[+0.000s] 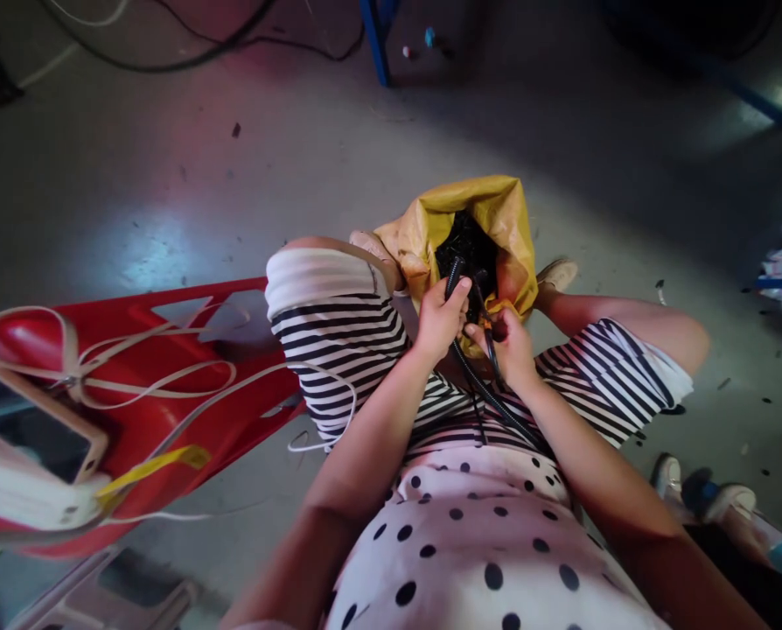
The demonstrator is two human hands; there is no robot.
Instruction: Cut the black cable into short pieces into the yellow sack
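I sit with my knees apart over a grey floor. Between my knees stands an open yellow bag [502, 219] full of small black parts [466, 245]. My left hand [438, 317] grips the upper end of a black corrugated tube [476, 381] just at the bag's mouth. My right hand [509, 346] pinches thin wires [489, 337] beside that tube, with something orange between the fingers. The tube runs down across my striped shorts toward my lap.
A red plastic stool [168, 420] stands at my left, carrying a phone [33, 424], a white power bank [30, 503] and white cables. Blue frame legs [376, 39] and black cables lie ahead. Another person's shoes [706, 494] are at the right.
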